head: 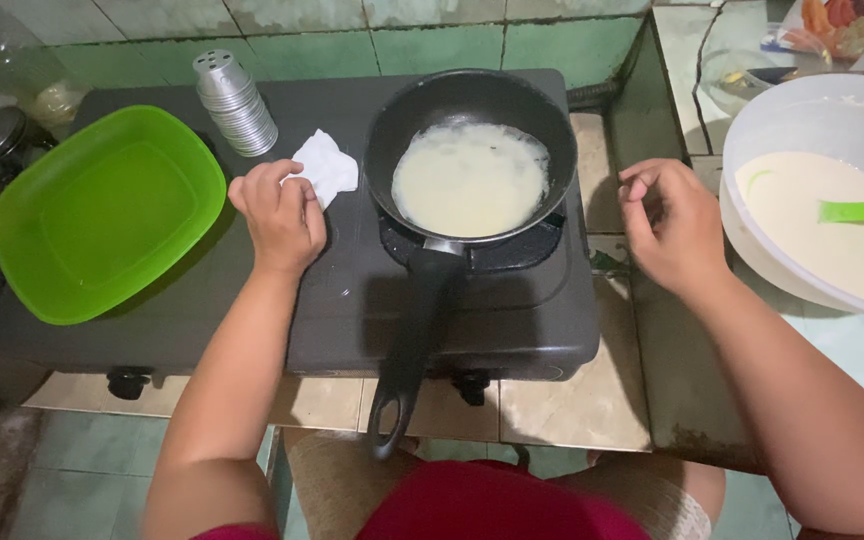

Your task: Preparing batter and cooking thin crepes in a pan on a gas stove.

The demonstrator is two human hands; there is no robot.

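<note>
Batter [470,180] lies thin in the black pan [472,100] on the stove [352,300]; we judge it needs even heat, left hand [277,215] pinching the white tissue [324,168], right hand [670,228] loosely curled, empty, near the batter bowl [752,130].

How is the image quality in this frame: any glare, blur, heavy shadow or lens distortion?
Head view: sharp around the frying pan and both hands, left hand and right hand; soft, even light; the left edge falls into dark shadow; slight glare on the metal cup stack; wide-angle bending at the white batter bowl.
</note>
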